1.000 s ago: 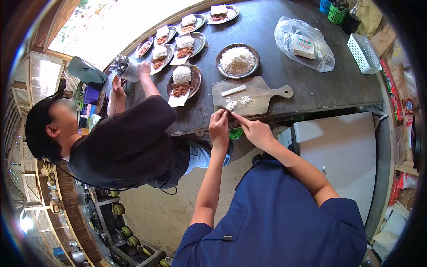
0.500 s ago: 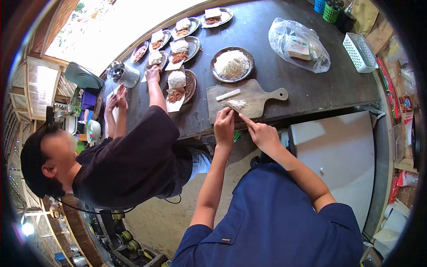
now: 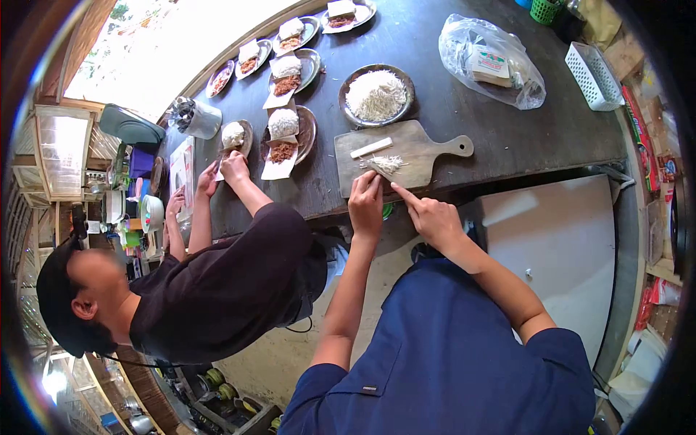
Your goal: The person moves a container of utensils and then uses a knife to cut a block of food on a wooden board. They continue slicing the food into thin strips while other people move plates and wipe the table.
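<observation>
Some white shreds (image 3: 388,163) are piled on the cutting board (image 3: 411,139), could be spilled if bumped by left hand (image 3: 366,197) or right hand (image 3: 435,222) at its near edge; grip state can't be told.

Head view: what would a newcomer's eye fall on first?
Probably the dark-rimmed plate heaped with white shreds, just beyond the wooden cutting board. Next come the left hand and right hand, close together at the board's near edge. Then the white-and-brown portions on plates, farther left.
</observation>
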{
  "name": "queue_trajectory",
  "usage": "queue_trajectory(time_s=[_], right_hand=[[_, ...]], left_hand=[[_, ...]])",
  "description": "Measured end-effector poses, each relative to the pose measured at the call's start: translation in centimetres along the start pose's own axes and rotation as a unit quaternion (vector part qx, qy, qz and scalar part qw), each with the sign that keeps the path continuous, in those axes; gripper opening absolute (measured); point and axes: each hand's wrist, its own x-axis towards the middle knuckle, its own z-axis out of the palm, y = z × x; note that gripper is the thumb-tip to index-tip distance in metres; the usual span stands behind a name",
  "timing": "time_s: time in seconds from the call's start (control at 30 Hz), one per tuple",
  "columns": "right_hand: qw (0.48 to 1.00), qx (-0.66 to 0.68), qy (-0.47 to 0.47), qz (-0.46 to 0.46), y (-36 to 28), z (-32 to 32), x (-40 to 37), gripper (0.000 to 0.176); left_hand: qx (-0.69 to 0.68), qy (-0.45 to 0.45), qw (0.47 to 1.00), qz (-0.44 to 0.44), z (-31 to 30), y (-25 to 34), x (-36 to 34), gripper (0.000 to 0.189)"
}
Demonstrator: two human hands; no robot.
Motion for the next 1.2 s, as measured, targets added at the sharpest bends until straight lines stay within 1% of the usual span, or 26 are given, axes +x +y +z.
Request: queue_trajectory(time_s=[0.13,0.2,0.23,0.3,0.43,0.57,0.67,0.8,0.93,1.03,1.2], right_hand=[[1.000,0.011,0.012,-0.002,0.9,1.1,1.2,0.057],[0.996,0.043,0.072,-0.042,0.6,1.1,1.9,0.058],[0.995,0.045,0.075,-0.041,0.4,0.7,1.7,0.058],[1.000,0.007,0.020,-0.013,0.0,-0.1,0.1,0.057],[1.000,-0.018,-0.006,-0.001,1.1,-0.2,-0.8,0.056],[0.998,0.031,0.043,-0.039,1.6,0.3,0.4,0.057],[0.999,0.008,0.017,-0.042,1.2,-0.1,0.1,0.058],[0.999,-0.013,0.016,-0.030,2.5,-0.7,-0.9,0.057],[0.999,-0.026,0.008,-0.032,2.1,-1.4,-1.3,0.058],[0.998,-0.030,0.035,-0.042,1.8,-0.4,-0.8,0.058],[0.997,-0.039,0.037,-0.050,2.1,-0.6,0.0,0.056]], left_hand=[[0.006,0.003,1.000,-0.003,0.1,0.4,-0.2,0.018],[0.004,0.001,1.000,-0.003,0.1,0.4,0.1,0.018],[0.005,0.000,1.000,0.001,0.1,0.4,0.3,0.018],[0.010,-0.001,1.000,-0.006,-0.1,0.7,-0.2,0.017],[0.016,0.012,1.000,-0.012,0.1,1.0,-0.7,0.017],[0.010,-0.005,1.000,-0.014,-0.2,0.8,-0.5,0.017],[0.017,-0.001,1.000,-0.003,-0.2,0.7,-0.6,0.016],[0.012,0.015,1.000,-0.018,-0.2,1.2,-0.5,0.014],[0.010,0.004,1.000,-0.019,-0.2,0.7,-0.3,0.015],[0.014,0.005,1.000,-0.015,0.0,0.8,-0.7,0.015],[0.024,0.007,1.000,-0.007,-0.4,0.7,-0.4,0.015]])
